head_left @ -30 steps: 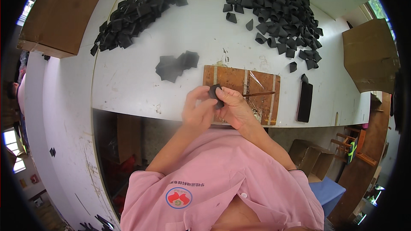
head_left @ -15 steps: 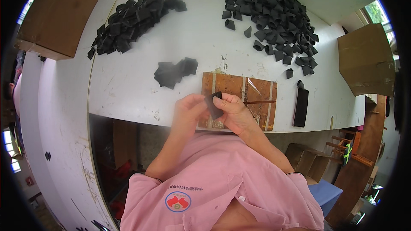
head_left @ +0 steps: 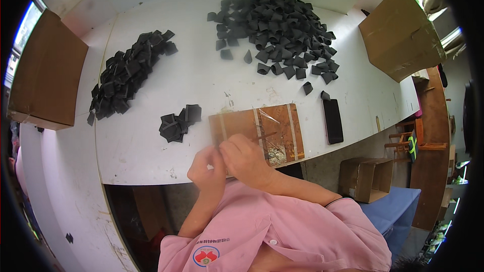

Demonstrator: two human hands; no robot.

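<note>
My left hand (head_left: 207, 168) and my right hand (head_left: 244, 160) meet over the near left corner of a brown board (head_left: 234, 121). Both have their fingers curled and pinched together; whatever lies between them is hidden. A thin dark stick (head_left: 268, 135) rests across the board, which has strips of tape over it. Just beyond my left hand lies a small heap of flat black pieces (head_left: 176, 125). A bigger heap of flat black pieces (head_left: 126, 73) is farther left. Many black pieces bent into loops (head_left: 287, 27) are piled at the far right.
A black phone (head_left: 333, 121) lies right of the board, with a black loop (head_left: 308, 88) near it. Cardboard boxes stand at the left (head_left: 50, 70) and right (head_left: 403, 35). Below the table's right edge are an open carton (head_left: 365, 179) and a blue-covered surface (head_left: 393, 209).
The view has swung, so the table sits lower and farther left. My right hand has come over the left one, and the black piece held between them is now out of sight.
</note>
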